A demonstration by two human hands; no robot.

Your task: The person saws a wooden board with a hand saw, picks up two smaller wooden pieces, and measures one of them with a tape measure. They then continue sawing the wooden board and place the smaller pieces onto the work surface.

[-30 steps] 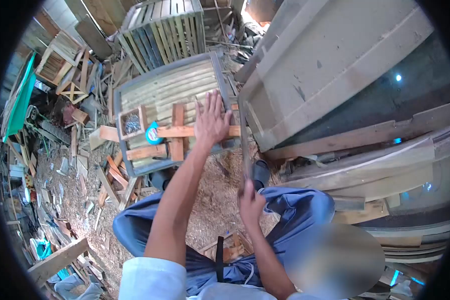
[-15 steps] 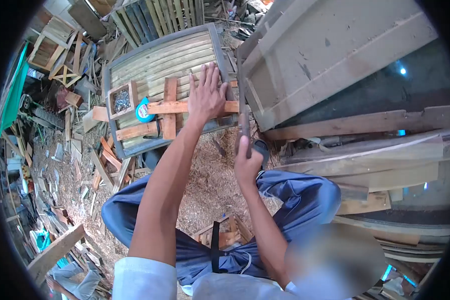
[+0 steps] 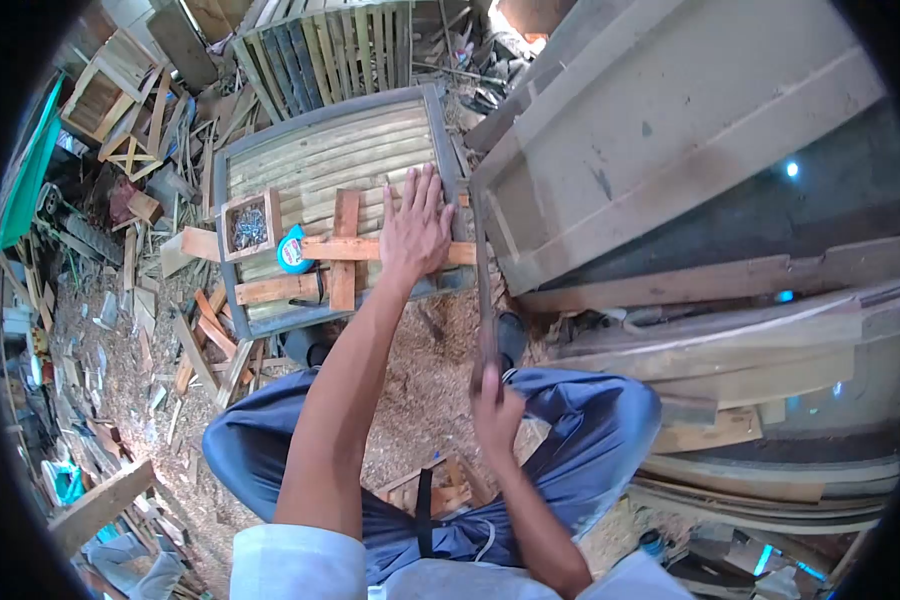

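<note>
My left hand (image 3: 416,235) lies flat, fingers stretched out, over a narrow wooden strip (image 3: 362,249) on a slatted, framed panel (image 3: 315,160). The strip crosses a shorter piece of wood (image 3: 344,290) beneath it. In my right hand (image 3: 497,418) is the handle of a handsaw (image 3: 484,290), its blade running away from me at the strip's right end. At the strip's left end sits a blue tape measure (image 3: 292,256). Beside that, a small wooden box (image 3: 274,220) holds nails or screws.
Large dusty panels (image 3: 610,150) lean along the right side, with stacked boards (image 3: 750,370) below them. Wood scraps (image 3: 200,350) and sawdust (image 3: 400,365) cover the ground at left and between my legs. A slatted wooden piece (image 3: 320,65) stands beyond the panel.
My right hand has drawn the handsaw back toward my body. My left hand stays flat on the strip, and the whole view has shifted slightly.
</note>
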